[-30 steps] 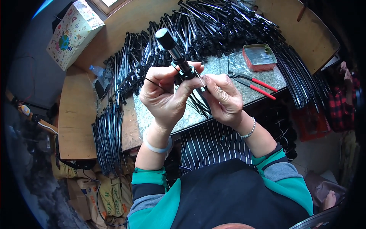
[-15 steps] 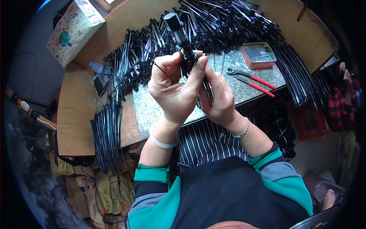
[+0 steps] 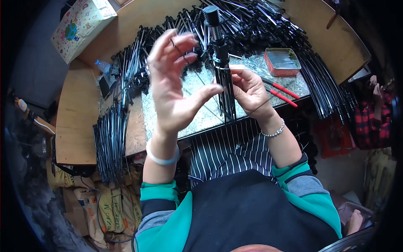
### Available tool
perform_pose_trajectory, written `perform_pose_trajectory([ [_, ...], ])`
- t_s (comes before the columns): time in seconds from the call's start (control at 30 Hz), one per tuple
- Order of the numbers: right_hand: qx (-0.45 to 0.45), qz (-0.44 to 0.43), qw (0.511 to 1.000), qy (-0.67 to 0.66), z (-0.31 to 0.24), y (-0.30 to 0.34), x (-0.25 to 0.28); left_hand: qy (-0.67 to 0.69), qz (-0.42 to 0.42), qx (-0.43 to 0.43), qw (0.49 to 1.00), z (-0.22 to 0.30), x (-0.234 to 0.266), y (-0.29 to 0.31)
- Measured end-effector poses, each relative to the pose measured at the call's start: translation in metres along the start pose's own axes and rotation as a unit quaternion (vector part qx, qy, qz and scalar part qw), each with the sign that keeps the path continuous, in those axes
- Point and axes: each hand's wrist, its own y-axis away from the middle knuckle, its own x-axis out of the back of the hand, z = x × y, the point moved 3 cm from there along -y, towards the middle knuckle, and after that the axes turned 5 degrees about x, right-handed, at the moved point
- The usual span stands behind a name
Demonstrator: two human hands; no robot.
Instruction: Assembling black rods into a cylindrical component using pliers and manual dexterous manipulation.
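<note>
A folded umbrella frame (image 3: pixel 221 54), with a black cap, a shiny metal shaft and thin black ribs, stands nearly upright in front of me. My right hand (image 3: pixel 254 94) grips its ribs below the black collar; a thin dark rib or wire juts past the knuckles. On the other side my left hand (image 3: pixel 170 96) is raised, fingers spread, its thumb tip close to the ribs. Whether the thumb touches them I cannot tell. Thin dark bands or strands show across the left fingers, which are blurred. Red-handled pliers (image 3: pixel 283 94) lie on the speckled board (image 3: pixel 163 113), partly behind my right hand.
Many similar frames (image 3: pixel 260 29) are heaped along the table's back, with bundles hanging at the left (image 3: pixel 111 143) and right (image 3: pixel 327 88). A red tin (image 3: pixel 282 69) holds thin pieces. A bottle (image 3: pixel 103 66) stands left. A person in a checked sleeve (image 3: pixel 373 126) is at the right.
My left hand has let go of the umbrella frame and opened, moving left and up. The frame has shifted right and stands more upright in my right hand.
</note>
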Motion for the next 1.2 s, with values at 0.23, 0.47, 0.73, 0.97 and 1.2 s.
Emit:
perform_pose_trajectory([
  [0.23,-0.095,-0.049,0.994,-0.009,0.003,-0.002,0.001,0.064,-0.048,0.099,0.992,-0.021,0.011,-0.006],
  [0.47,-0.055,-0.048,0.997,0.003,0.009,0.000,0.010,-0.019,-0.028,0.090,0.995,-0.009,0.003,-0.010],
  [0.73,-0.084,0.001,0.996,0.023,0.007,0.003,0.006,-0.109,-0.011,0.057,0.992,-0.004,0.001,-0.004],
  [0.97,-0.076,-0.017,0.996,0.051,0.007,0.003,0.005,-0.025,-0.112,0.043,0.992,-0.015,0.003,-0.015],
  [1.2,-0.090,-0.005,0.984,0.154,0.004,0.004,0.004,0.084,-0.074,0.166,0.980,-0.012,-0.003,-0.011],
])
